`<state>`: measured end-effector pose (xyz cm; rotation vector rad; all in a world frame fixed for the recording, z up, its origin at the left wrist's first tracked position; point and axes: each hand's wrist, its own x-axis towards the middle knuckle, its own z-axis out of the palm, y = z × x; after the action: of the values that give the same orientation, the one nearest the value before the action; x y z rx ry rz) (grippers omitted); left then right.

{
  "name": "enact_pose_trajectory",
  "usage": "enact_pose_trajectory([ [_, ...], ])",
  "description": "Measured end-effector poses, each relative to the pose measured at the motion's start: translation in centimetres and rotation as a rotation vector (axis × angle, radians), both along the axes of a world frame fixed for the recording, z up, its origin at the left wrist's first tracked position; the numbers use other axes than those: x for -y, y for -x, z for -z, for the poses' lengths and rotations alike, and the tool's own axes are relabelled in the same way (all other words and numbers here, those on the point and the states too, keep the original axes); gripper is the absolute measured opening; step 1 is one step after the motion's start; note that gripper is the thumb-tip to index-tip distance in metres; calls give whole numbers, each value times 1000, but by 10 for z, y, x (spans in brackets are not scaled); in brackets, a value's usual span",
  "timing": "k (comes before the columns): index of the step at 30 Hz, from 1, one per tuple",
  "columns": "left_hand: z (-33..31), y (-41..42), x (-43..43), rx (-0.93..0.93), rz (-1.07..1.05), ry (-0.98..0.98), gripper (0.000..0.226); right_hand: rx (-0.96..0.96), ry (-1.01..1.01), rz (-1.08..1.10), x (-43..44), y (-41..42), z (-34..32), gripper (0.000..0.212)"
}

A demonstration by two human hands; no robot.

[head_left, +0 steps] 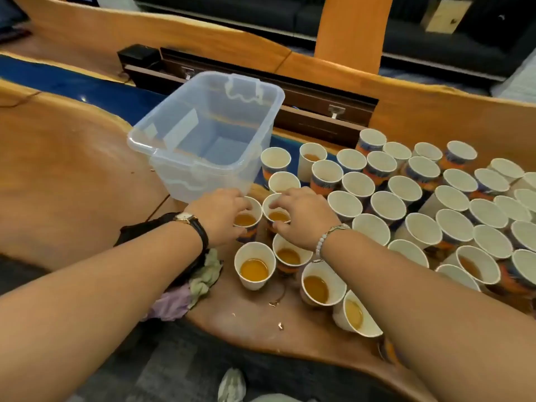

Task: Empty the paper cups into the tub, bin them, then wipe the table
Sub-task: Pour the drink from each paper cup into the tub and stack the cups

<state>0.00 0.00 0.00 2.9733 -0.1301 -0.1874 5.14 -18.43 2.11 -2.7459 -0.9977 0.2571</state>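
Note:
A clear plastic tub (174,158) stands on the wooden table (66,175), empty as far as I can see. Just in front of it my left hand (216,220) grips a paper cup (246,220) holding orange liquid. My right hand (304,217) curls its fingers round the rim of the neighbouring cup (278,216), which also holds orange liquid. Several more cups with liquid stand nearer me, such as one (254,269) at the front. Many white paper cups (388,207) crowd the table's right side.
Crumpled cloths (200,282) and a black item (139,229) lie under my left forearm at the table's near edge. Small scraps (280,326) dot the wood in front. A dark cable trough (304,111) runs behind the tub. The table's left part is bare wood.

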Motion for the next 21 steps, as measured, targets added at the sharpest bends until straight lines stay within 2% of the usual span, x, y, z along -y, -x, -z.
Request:
enact_pose_trajectory([
  [7,26,1,-16,111,106,-16,29,-31,110,36,-33,-4,13,58],
  [14,40,4,-22,149,165,58,26,-54,100,74,-41,-5,24,75],
  [18,44,8,-25,297,243,164,2,-36,110,39,-41,-7,29,74],
  [21,48,9,-25,314,276,193,11,-7,123,-2,-41,-9,32,68],
])
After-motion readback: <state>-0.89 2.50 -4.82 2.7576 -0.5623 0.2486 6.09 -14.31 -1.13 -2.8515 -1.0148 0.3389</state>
